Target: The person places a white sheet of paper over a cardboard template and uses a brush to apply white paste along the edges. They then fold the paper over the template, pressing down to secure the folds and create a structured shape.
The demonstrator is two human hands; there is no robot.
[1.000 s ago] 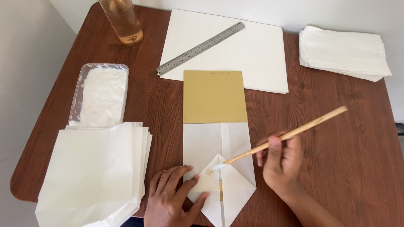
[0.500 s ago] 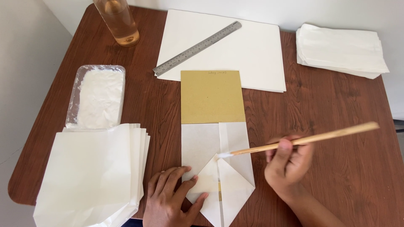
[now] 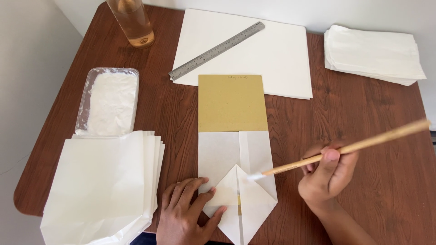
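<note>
Your brown wooden table [image 3: 372, 136] carries the folded paper bag [image 3: 236, 181]; left of it lie a paper stack [image 3: 100, 181] and paste tray [image 3: 109, 102], beyond it a white sheet [image 3: 272, 50].

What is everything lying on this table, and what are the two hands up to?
Table: one, dark brown wood, fills the view.
Folded paper bag: one, white, near edge at centre, bottom flaps folded to a point.
Card insert: one, mustard yellow, sticking out of the bag's far end.
Brush: one, pale wooden handle, white tip on the bag's right flap.
Paste tray: one, clear plastic with white paste, left side.
Stack of paper sheets: one, white, near left corner.
Large sheets: one pile, white, far centre.
Ruler: one, grey metal, lying aslant on the large sheets.
Finished bags: one stack, white, far right.
Bottle: one, clear with amber liquid, far left.
Left hand: pressing flat on the bag.
Right hand: holding the brush.
</note>
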